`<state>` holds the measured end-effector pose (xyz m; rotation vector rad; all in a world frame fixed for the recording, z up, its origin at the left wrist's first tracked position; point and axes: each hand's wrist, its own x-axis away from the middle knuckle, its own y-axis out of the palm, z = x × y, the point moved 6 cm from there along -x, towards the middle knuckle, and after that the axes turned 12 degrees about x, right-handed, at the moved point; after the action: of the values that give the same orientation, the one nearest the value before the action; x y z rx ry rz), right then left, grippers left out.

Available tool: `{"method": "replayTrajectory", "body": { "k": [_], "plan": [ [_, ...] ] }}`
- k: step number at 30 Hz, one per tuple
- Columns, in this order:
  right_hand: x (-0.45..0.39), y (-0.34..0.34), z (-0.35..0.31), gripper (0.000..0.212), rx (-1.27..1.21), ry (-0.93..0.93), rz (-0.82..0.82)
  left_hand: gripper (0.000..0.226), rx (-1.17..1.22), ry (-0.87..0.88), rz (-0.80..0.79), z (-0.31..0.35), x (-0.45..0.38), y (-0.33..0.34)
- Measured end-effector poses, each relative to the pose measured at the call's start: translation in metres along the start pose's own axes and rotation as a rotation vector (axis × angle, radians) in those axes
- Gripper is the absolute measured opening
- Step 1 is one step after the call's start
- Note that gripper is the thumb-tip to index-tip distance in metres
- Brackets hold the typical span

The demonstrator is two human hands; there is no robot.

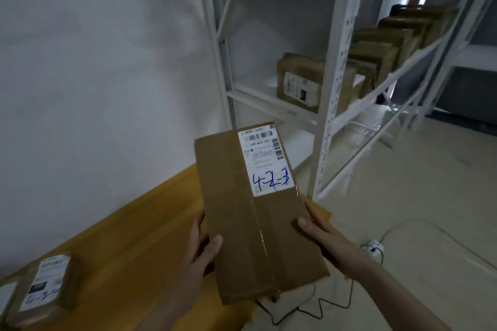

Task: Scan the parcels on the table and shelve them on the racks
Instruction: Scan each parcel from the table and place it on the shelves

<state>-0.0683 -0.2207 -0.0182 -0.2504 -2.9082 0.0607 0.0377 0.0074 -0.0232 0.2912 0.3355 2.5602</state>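
Note:
A long brown cardboard parcel (242, 223) is held up in front of me over the end of the yellow table (129, 244). Its white shipping label (265, 158) faces up, with blue handwriting "4-2-3". My left hand (200, 252) grips the parcel's left edge, thumb on top. My right hand (320, 231) holds its right edge, thumb on the top face. Another labelled parcel (45, 285) lies on the table at the lower left. The white metal rack (336, 75) stands ahead to the right.
A parcel (301, 80) sits on the rack's middle shelf, and a row of several brown parcels (390, 45) fills the shelf behind. A white wall is on the left. A power strip (372, 246) and black cable (309, 309) lie on the floor.

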Motion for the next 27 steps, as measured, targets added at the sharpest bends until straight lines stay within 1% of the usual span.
{"method": "replayTrajectory", "body": {
  "k": [2,3,6,9,10,11,13,14,17,18,20,21,22,23,25,26,27],
  "plan": [
    [0.026,-0.04,0.004,0.077,-0.015,0.01,0.047,0.091,0.012,-0.01,-0.033,-0.01,-0.001,0.045],
    [0.039,-0.062,0.007,0.076,-0.011,0.013,0.067,0.088,0.03,-0.022,-0.038,-0.017,-0.002,0.07],
    [0.083,-0.128,0.014,0.077,0.007,0.029,0.142,0.061,0.083,-0.045,-0.058,-0.038,-0.004,0.148],
    [0.133,-0.192,0.018,0.078,0.025,0.05,0.205,0.048,0.107,-0.107,-0.093,-0.066,-0.008,0.224],
    [0.145,-0.214,0.021,0.078,0.029,0.06,0.232,0.048,0.106,-0.105,-0.122,-0.073,-0.01,0.248],
    [0.16,-0.234,0.02,0.077,0.04,0.058,0.258,0.054,0.108,-0.108,-0.154,-0.079,-0.012,0.274],
    [0.187,-0.279,0.019,0.079,0.047,0.031,0.335,0.073,0.128,-0.139,-0.216,-0.086,-0.018,0.321],
    [0.201,-0.296,0.014,0.078,0.034,0.009,0.367,0.077,0.138,-0.161,-0.243,-0.089,-0.022,0.344],
    [0.237,-0.332,-0.005,0.065,-0.16,-0.052,0.409,0.075,0.16,-0.238,-0.337,-0.09,-0.033,0.409],
    [0.247,-0.346,-0.009,0.063,-0.202,-0.078,0.452,0.072,0.17,-0.247,-0.365,-0.087,-0.038,0.43],
    [0.254,-0.369,-0.023,0.061,-0.318,-0.159,0.478,0.066,0.183,-0.24,-0.414,-0.077,-0.049,0.469],
    [0.253,-0.378,-0.031,0.053,-0.398,-0.178,0.468,0.063,0.188,-0.233,-0.439,-0.071,-0.056,0.488],
    [0.249,-0.389,-0.036,0.037,-0.493,-0.185,0.465,0.059,0.193,-0.221,-0.461,-0.064,-0.063,0.507],
    [0.246,-0.403,-0.04,0.025,-0.575,-0.21,0.488,0.054,0.201,-0.204,-0.483,-0.058,-0.071,0.524],
    [0.234,-0.432,-0.047,0.018,-0.72,-0.244,0.504,0.047,0.215,-0.18,-0.525,-0.044,-0.089,0.558],
    [0.226,-0.447,-0.053,0.03,-0.764,-0.25,0.504,0.043,0.225,-0.169,-0.546,-0.038,-0.1,0.574],
    [0.216,-0.462,-0.062,0.048,-0.79,-0.271,0.494,0.041,0.236,-0.154,-0.564,-0.033,-0.114,0.588]
  ]
}}
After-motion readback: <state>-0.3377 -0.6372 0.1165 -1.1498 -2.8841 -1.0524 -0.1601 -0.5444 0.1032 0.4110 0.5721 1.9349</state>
